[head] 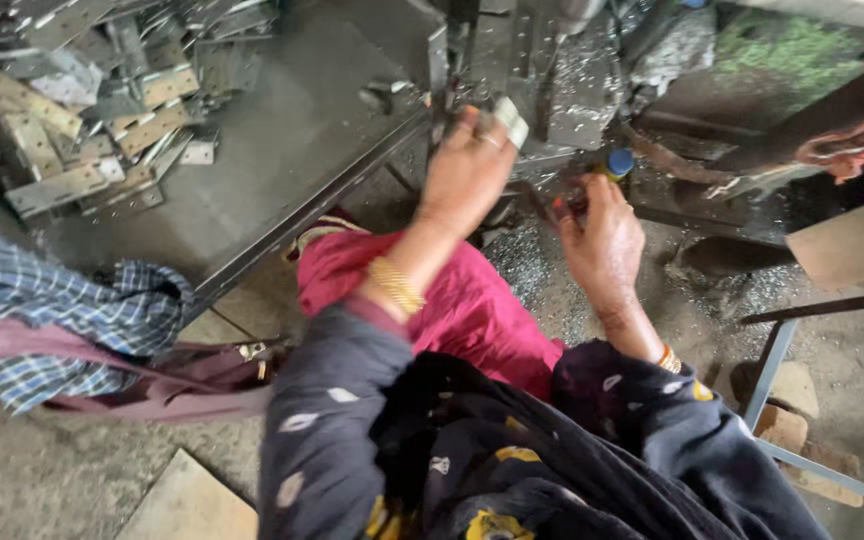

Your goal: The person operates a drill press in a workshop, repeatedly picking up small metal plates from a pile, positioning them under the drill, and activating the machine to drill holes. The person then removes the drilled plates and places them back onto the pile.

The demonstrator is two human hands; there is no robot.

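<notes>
The left hand [465, 172] pinches a small pale metal plate [512, 121] between thumb and fingertips, holding it up against the dark upright part of the machine [512, 50] at the edge of the metal table [302, 130]. The right hand [602, 240] is curled around a small tool or handle with a red part near the fingers and a blue cap [620, 162] just beyond them; how firmly it grips cannot be told, since the fingers hide most of it.

Nearest the camera are the dark sleeves with pale and yellow spots [512, 450], a gold bangle [397, 285] on the left wrist and an orange one [668, 358] on the right. Under the arms lies a bright pink cloth [462, 300] over the lap. To the left, a blue checked cloth [42, 310] rests on a dull purple bag [152, 385] on the concrete floor, with a flat tan board [192, 500] near the bottom edge.

Further off, the table carries a loose heap of hinged metal plates [82, 110] at its far left, well apart from the hands. Metal shavings [592, 80] glitter around the machine and on the ground below it. At the right stand a grey metal frame [772, 370], a brown board [852, 245] and an orange strap [852, 135].
</notes>
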